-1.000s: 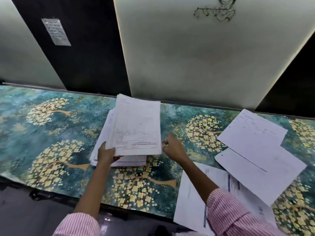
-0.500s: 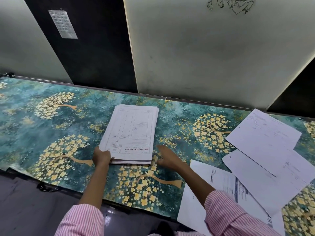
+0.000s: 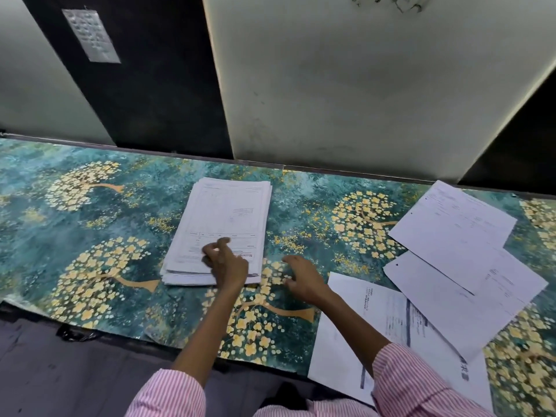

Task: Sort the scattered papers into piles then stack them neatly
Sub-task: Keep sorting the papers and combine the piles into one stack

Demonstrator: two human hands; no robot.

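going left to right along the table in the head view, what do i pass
Paper stack, with the left hand over its near end → right hand → printed sheet with a blue bar → two overlapping white sheets.

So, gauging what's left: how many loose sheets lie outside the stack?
3, right of the stack: far sheet by the wall, middle sheet overlapping it, printed sheet under the right forearm. Others may hide beneath.
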